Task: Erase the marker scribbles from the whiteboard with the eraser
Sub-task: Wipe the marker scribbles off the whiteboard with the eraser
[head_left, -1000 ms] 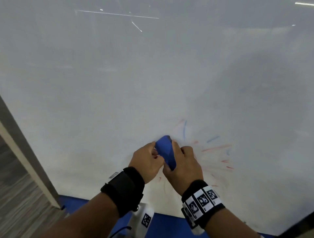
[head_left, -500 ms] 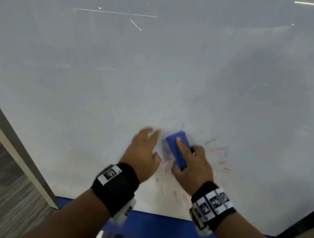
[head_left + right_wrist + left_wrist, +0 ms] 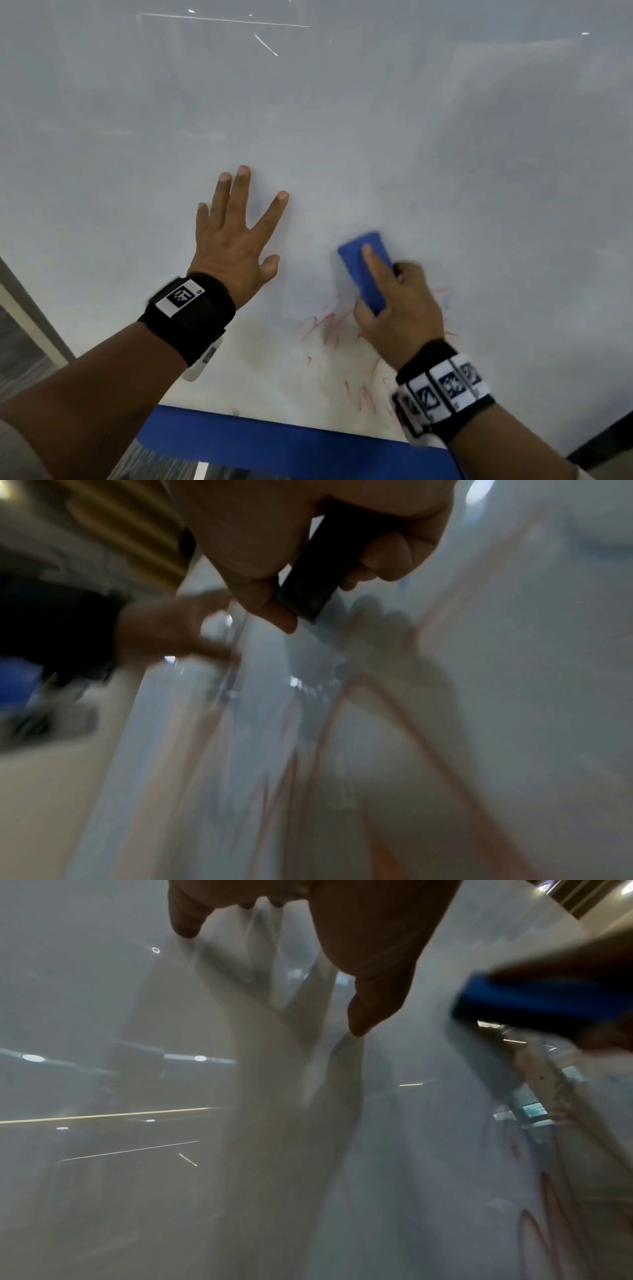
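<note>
Mid-wipe: the right hand (image 3: 404,308) grips the eraser (image 3: 364,270) above red scribbles (image 3: 329,329), left hand (image 3: 233,246) fingers spread on the whiteboard (image 3: 342,120); next, probably sweep downward.

No readable text; wristband tags (image 3: 445,383) bear coded patterns, seemingly wordless

Scribbles (image 3: 346,329) partly hidden under right hand (image 3: 400,308)

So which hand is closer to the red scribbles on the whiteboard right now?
Right. The right hand grips the eraser directly over the red scribbles; the left hand lies flat on the whiteboard, up and to their left.
</note>
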The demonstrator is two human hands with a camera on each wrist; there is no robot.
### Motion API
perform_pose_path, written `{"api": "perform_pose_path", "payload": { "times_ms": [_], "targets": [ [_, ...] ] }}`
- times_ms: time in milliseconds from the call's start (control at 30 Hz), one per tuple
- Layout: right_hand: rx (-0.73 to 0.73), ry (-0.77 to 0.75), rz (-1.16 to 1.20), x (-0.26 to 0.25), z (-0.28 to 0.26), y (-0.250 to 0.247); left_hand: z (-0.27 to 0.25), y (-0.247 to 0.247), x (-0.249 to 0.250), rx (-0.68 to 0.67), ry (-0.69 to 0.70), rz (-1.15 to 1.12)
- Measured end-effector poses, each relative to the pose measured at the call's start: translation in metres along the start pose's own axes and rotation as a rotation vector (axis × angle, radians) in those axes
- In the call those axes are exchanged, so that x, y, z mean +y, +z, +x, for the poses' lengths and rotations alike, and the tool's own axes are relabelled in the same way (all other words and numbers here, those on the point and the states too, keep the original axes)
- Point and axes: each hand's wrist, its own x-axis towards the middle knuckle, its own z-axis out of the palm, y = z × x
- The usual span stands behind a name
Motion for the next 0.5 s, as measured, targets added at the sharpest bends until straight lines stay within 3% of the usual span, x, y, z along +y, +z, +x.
{"api": "perform_pose_path", "payload": {
  "times_ms": [67, 133, 267, 333, 400, 500],
  "targets": [
    [0.179, 0.006, 0.059, -0.005, 0.032, -0.013, -0.001, 0.000, 0.001, 0.009, -0.005, -0.009],
    [0.181, -0.007, 0.062, -0.009, 0.039, -0.013, -0.001, 0.000, 0.001, 0.019, -0.012, -0.017],
    [-0.189, -0.092, -0.068, 0.008, -0.024, 0.017, 0.001, -0.002, 0.000, 0.027, -0.005, 0.000],
    [-0.296, -0.118, -0.082, 0.021, -0.038, 0.017, 0.004, -0.007, 0.001, 0.023, 0.006, 0.022],
    [-0.214, -0.122, -0.067, 0.019, -0.019, 0.005, 0.012, -0.014, 0.005, 0.033, 0.041, 0.036],
    [0.046, -0.052, 0.029, 0.010, 0.025, -0.016, 0.033, -0.025, 0.023, 0.059, 0.123, 0.033]
  ]
}}
